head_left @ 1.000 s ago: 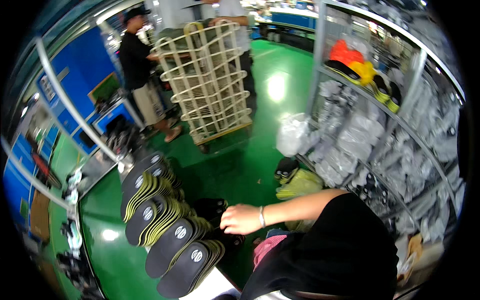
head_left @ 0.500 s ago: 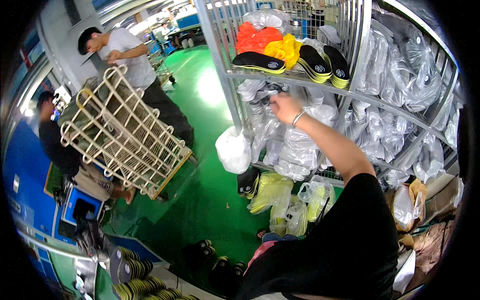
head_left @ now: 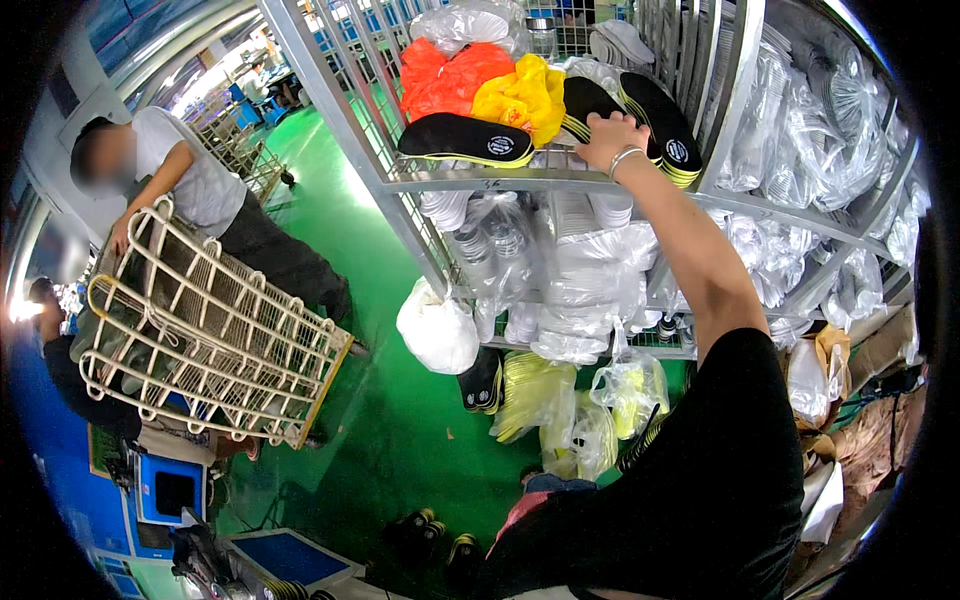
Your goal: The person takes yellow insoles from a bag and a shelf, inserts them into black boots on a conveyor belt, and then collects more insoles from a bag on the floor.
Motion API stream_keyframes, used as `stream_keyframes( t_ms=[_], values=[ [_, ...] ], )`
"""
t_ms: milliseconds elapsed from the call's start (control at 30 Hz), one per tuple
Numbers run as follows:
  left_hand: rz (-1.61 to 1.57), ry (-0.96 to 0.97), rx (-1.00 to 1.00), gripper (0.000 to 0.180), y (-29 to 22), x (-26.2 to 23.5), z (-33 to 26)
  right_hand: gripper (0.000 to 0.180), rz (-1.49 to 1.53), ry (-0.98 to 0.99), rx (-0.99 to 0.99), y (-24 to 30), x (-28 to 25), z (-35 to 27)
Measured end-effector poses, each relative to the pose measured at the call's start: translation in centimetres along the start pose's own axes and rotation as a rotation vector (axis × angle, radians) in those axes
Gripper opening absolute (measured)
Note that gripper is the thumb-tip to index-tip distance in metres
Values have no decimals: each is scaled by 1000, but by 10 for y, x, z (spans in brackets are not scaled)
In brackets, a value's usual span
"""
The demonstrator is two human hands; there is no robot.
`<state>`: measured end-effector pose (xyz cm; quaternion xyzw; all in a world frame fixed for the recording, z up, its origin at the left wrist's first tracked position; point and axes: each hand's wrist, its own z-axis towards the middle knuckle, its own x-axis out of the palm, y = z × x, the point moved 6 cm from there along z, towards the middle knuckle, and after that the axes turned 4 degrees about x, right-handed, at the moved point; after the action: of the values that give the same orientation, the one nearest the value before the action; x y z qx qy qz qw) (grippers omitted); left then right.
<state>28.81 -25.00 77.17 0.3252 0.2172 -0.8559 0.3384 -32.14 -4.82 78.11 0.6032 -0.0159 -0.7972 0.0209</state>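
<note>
insoles [head_left: 588,97], black on top with yellow-green edges, sit on the shelf [head_left: 553,160] toward its right end, under the right hand [head_left: 613,142]. the right hand comes over the shelf's front rail [head_left: 480,184], palm down, fingers bent over the pile; the fingertips are poorly seen, so i cannot tell whether they pinch the insoles or only rest on them. a silver bracelet [head_left: 626,156] circles the wrist, and the black sleeve [head_left: 715,430] is below the shelf. just right of the hand, on the shelf, is a second stack [head_left: 660,115]. near the shelf's left end a flat pile [head_left: 465,135] lies along the front rail; behind it are a red bag [head_left: 450,80] and, touching that, a yellow bag [head_left: 525,100]. below the shelf are clear bags [head_left: 600,265] of pale pieces, with a white bag [head_left: 438,328] toward the left. on the green floor [head_left: 400,410] under the shelf lie yellow-green bags [head_left: 533,390]. left of the shelf, a person [head_left: 195,160] in a white shirt has a hand at the top of a cream wire cart [head_left: 225,320].
</note>
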Motion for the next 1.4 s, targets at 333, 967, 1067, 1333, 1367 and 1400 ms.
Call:
stream_keyframes(
  t_ms=[333, 967, 1067, 1333, 1367, 1400],
  values=[
    [-343, 20, 25, 30, -16, 48, 40, 56, 60, 129, 197, -27, -7, 32],
    [-1879, 1038, -893, 44, -171, 196, 27, 47, 947, -136, -1275, 63, -57, -247],
    [-1855, 821, -959, 41, -151, 193, 28, 31, 814, -140, -668, 27, -75, -131],
    [-1839, 765, -1311, 43, -110, 197, 0, 51, 59, 149, 236, -103, -2, 35],
    [-1846, 747, -1318, 43, -108, 194, 1, 50, 58, 168, 267, -101, -2, 35],
    [-1855, 797, -1269, 41, -110, 191, 4, 50, 53, 184, 281, -103, -1, 40]
  ],
)
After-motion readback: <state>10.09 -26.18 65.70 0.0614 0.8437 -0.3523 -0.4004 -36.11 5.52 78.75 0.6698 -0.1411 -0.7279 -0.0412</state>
